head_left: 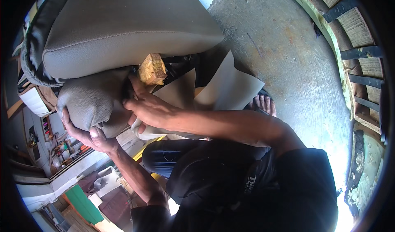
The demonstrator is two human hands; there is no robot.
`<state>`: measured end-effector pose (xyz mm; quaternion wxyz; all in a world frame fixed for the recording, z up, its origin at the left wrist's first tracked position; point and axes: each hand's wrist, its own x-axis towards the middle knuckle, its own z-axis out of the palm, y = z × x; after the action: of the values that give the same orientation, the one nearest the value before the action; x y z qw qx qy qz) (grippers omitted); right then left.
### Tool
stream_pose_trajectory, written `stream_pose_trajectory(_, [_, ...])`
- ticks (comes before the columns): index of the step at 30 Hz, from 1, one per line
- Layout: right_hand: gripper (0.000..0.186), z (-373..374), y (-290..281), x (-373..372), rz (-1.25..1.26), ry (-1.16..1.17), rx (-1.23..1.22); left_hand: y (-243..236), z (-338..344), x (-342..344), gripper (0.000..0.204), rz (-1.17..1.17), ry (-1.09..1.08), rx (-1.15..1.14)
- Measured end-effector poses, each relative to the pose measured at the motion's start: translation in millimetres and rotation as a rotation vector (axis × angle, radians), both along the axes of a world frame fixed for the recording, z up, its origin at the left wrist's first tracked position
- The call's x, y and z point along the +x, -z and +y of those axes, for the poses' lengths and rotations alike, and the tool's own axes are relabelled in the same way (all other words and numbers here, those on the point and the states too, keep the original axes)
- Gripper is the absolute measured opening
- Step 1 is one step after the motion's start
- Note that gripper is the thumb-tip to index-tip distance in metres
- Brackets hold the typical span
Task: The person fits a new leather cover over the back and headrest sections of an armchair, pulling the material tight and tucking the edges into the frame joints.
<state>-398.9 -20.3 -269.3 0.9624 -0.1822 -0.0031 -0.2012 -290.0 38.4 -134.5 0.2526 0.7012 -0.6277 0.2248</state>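
Note:
A small grey leather-covered padded piece [82,102] sits below a larger grey leather seat cushion [135,13] with a stitched seam. My left hand [92,135] grips its lower left side, fingers and thumb curled around it. My right hand [146,108] is at its right edge, fingers curled at the dark opening in the cover. Just above my right hand is a rough yellow foam block [151,69]. Loose grey leather flaps [232,88] hang to the right of my hands, over dark parts that are hard to make out.
Scuffed concrete floor [284,55] lies to the right, with my bare toes [265,104] beside the flaps. A wooden frame with black straps [358,53] lines the far right. Shelves with assorted items [59,151] and a green board [82,203] are at the lower left.

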Motion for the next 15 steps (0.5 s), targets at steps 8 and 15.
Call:
stream_pose_trajectory(8, [0.104, -0.5, -3.4, 12.0, -0.057, 0.067, 0.086, 1.6, 3.0, 1.1, 0.096, -0.048, 0.026, 0.012])
stream_pose_trajectory(15, [0.060, -5.7, -3.0, 10.6, -0.042, 0.103, 0.117, 3.5, 7.7, 2.3, 0.089, -0.097, 0.061, 0.020])
